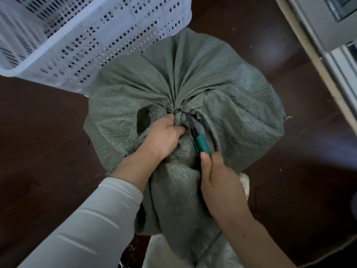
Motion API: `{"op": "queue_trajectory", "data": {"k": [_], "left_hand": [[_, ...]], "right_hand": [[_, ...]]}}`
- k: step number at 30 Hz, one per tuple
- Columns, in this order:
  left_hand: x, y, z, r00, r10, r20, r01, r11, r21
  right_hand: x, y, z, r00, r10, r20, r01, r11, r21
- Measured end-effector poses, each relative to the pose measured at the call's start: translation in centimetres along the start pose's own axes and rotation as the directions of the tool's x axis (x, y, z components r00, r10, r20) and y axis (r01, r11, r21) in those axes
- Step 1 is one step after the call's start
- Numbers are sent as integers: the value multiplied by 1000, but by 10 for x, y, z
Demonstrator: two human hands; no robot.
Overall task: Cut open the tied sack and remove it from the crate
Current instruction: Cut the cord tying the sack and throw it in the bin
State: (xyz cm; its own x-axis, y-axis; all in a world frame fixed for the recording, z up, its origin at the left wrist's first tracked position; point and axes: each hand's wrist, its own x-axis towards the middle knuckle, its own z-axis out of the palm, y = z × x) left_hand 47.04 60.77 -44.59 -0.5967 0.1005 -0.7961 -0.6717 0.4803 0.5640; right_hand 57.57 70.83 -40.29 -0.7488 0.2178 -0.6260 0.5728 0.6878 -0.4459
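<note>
Head view. The grey-green woven sack (pixel 222 89) fills the middle of the frame, its cloth gathered in pleats to a tied neck (pixel 179 115). It sits over the dark brown floor (pixel 38 132). Its far left edge overlaps the near corner of a white perforated crate (pixel 77 55). The sack's base is hidden under its own bulk, so whether it stands in anything cannot be told.

The left hand (pixel 164 136), with a white sleeve (pixel 92 219) behind it, grips the bunched cloth just beside the tie, fingers curled in and thumb pressed to the knot.

The right hand (pixel 218 182) holds a cutter (pixel 201 142) with a teal handle. The thumb lies along the handle and the other fingers are wrapped under it, mostly out of sight. The dark blade end reaches the tie; whether it touches the tie is too blurred to tell.

Any marking on the cutter is too blurred to read.

The crate is motion-smeared and cut off at the top and left. A white perforated shoe (pixel 244 183) peeks out past the right wrist. Pale material under the sack at the bottom edge cannot be identified. A grey cabinet (pixel 318 20) is cropped at upper right.
</note>
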Motion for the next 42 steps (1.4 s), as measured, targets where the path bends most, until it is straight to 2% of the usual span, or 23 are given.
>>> {"op": "queue_trajectory", "data": {"k": [4,9,15,20,25,27,32,35,38,42], "left_hand": [[-4,6,4,998,57,-2,-56,998,39],[-4,1,-2,998,55,-9,-55,998,-14],[-1,2,1,994,112,-8,-112,994,16],[-1,-3,2,988,154,-11,-153,987,53],[-1,-1,0,978,208,3,-206,965,160],[0,0,0,981,196,3,-193,964,181],[0,7,-3,991,128,-29,-125,990,71],[-1,10,1,984,176,-19,-170,969,180],[0,7,1,983,184,-7,-177,956,233],[-2,0,0,992,120,-25,-116,983,139]], "right_hand": [[4,4,-3,1000,4,-21,-4,1000,12],[-8,9,-13,995,56,-88,-29,960,279],[10,2,-15,997,-48,-54,55,991,125],[9,-5,-11,996,-33,-78,36,999,31],[26,-13,-7,995,-46,-86,44,999,-25],[23,-12,-7,996,-46,-75,42,998,-55],[9,-7,-7,998,-38,-55,33,994,-101],[23,-8,-8,993,-45,-110,33,993,-110],[28,-7,-7,993,-56,-106,43,992,-122],[11,-1,-5,995,-54,-80,41,987,-158]]}}
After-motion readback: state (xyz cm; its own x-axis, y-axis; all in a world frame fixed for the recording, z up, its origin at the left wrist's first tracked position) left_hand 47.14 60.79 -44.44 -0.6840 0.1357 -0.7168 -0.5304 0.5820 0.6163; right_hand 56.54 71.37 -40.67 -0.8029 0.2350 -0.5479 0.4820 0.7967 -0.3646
